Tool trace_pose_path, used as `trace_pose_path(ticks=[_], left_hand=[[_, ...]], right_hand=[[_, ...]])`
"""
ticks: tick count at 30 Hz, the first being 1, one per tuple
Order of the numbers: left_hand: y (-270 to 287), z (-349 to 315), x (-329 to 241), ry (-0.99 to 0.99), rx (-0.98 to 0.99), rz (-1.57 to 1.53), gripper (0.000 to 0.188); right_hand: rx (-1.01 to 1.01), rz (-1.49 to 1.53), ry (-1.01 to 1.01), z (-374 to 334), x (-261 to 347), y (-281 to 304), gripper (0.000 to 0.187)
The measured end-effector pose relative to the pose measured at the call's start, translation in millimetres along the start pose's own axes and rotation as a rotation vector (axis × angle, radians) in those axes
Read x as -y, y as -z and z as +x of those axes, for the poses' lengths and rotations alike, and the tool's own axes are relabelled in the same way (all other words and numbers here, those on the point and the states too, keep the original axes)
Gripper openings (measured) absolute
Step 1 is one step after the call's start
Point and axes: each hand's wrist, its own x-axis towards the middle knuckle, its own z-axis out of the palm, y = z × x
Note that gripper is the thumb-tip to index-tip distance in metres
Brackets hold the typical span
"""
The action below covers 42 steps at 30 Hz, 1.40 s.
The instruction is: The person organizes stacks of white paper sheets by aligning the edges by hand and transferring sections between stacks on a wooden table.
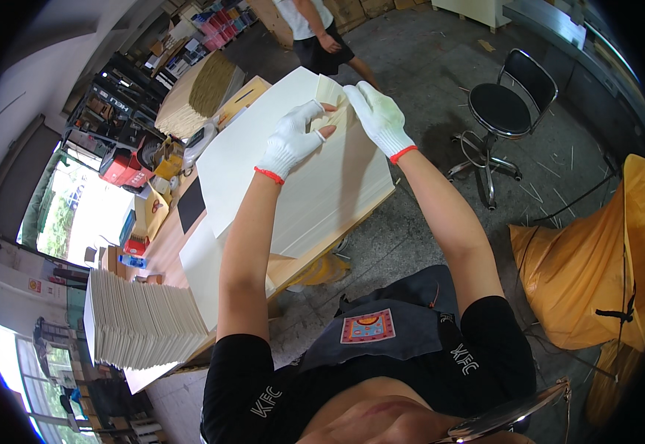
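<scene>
Large white sheets (263,174) lie in a thick, slightly staggered pile on the wooden table in front of me. My left hand (293,140), in a white knit glove with a red cuff, rests on the sheets. Its bare thumb tip and a bare fingertip are spread apart, pointing toward the pile's right edge. My right hand (380,117), gloved the same way, lies along that edge near the far corner, fingers stretched out, their tips partly hidden. Between the hands is a narrow pale strip of sheet edges (330,90).
A tall stack of cut boards (145,318) stands at the table's near left. Beyond the table are a round-edged pile of brown board (204,89) and a walking person (318,37). To the right are a black swivel chair (500,111) and an orange sack (578,259).
</scene>
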Motion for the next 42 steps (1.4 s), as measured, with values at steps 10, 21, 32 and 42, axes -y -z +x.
trace_pose_path(ticks=[10,21,32,42], left_hand=[[1.3,0.2,3.2,-0.190,-0.041,0.107,0.031],[-1.3,1.1,2.8,-0.064,-0.017,0.045,0.037],[-1.7,-1.4,0.7,-0.163,-0.061,0.027,0.031],[0.5,-1.6,-4.7,-0.095,-0.022,0.096,0.036]], right_hand=[[0.040,0.042,-0.027,0.2,1.9,1.7,0.049],[0.025,0.042,-0.004,0.7,-1.1,-0.9,0.048],[0.024,0.063,0.005,0.0,0.0,0.5,0.050],[0.039,0.033,-0.041,-0.7,-0.4,0.0,0.048]])
